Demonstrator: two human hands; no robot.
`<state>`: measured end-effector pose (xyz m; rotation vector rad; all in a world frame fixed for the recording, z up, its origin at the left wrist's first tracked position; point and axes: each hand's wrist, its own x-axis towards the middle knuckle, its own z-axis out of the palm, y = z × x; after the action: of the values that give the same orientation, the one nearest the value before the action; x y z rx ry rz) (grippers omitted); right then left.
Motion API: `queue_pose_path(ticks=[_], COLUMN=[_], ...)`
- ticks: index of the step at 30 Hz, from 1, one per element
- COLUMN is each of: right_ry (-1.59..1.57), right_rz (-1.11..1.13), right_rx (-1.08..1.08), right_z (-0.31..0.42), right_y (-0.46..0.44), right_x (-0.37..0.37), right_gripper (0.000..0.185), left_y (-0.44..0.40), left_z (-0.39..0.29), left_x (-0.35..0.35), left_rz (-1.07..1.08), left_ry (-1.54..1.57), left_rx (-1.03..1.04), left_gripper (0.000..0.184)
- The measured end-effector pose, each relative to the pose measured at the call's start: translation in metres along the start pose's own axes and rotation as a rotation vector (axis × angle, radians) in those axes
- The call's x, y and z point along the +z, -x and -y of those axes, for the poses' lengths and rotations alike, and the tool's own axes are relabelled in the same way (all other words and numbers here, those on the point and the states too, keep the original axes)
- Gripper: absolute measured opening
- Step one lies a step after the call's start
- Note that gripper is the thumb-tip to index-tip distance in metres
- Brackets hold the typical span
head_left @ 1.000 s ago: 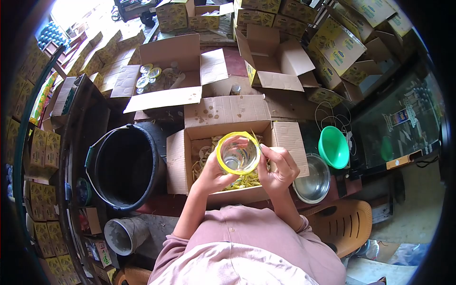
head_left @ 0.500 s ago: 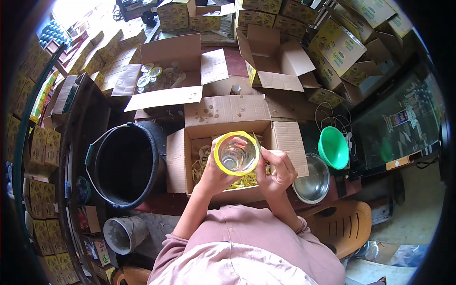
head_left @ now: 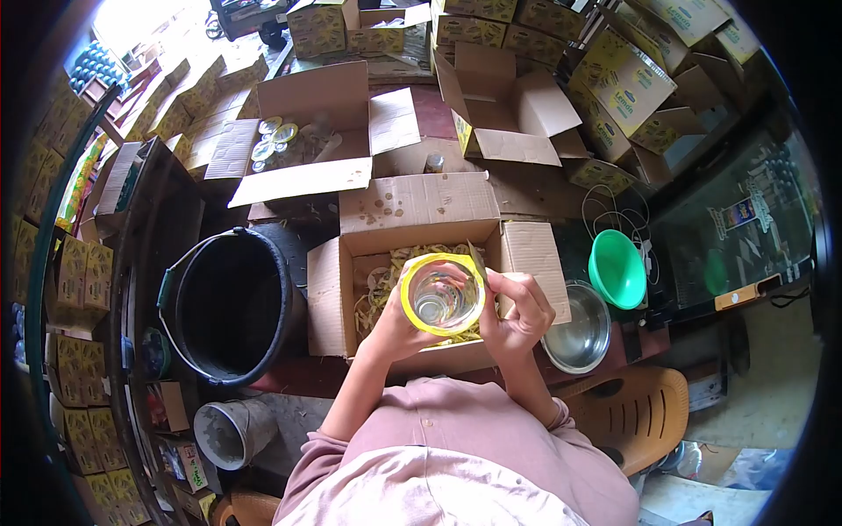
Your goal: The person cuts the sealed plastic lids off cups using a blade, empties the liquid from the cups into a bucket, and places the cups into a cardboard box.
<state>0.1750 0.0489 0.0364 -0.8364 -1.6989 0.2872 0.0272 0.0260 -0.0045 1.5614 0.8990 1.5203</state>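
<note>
A clear cup (head_left: pixel 431 304) with a yellow band round its rim is in my left hand (head_left: pixel 395 329), its mouth tilted up toward me. My left fingers wrap its left side. On the other side of the rim, my right hand (head_left: pixel 521 317) is closed round a thin, flat blade (head_left: pixel 476 262) that stands up against the yellow edge. The blade's handle is hidden in my fingers. Below both hands is an open cardboard box (head_left: pixel 368 240), holding many yellow and pale strips (head_left: pixel 375 309).
To the left stand a black bucket (head_left: pixel 279 302) and a smaller grey bucket (head_left: pixel 219 434). A green bowl (head_left: pixel 617 270) and a metal bowl (head_left: pixel 576 329) are at the right. Behind are an open box (head_left: pixel 303 175) with yellow-rimmed cups and another open box (head_left: pixel 517 146).
The cup has moved slightly down and right, with both hands following. More of the blade now shows at the rim's right side.
</note>
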Motion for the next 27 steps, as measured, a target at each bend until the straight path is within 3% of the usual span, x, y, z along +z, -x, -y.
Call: queue_pose_path(ticks=[13,16,20,27], right_ry=[-0.094,-0.081,-0.028,-0.055], right_rz=[0.028,0.016,0.030,-0.044], right_rx=[0.046,0.017,0.025,0.051], right_z=[-0.002,-0.001,-0.001,0.005], right_y=[-0.001,0.001,0.000,0.001], right_x=[0.000,0.001,0.001,0.002], right_gripper=[0.022,0.022,0.021,0.017], left_y=[-0.002,0.001,0.000,0.005], left_z=[-0.007,-0.003,-0.002,0.001], left_x=[-0.003,-0.004,-0.006,-0.001], left_rz=[0.030,-0.042,0.098,0.002], left_ry=[0.148,0.183,0.141,0.330], left_rx=[-0.063,-0.128,-0.067,-0.130], left_gripper=[0.066,0.067,0.070,0.075])
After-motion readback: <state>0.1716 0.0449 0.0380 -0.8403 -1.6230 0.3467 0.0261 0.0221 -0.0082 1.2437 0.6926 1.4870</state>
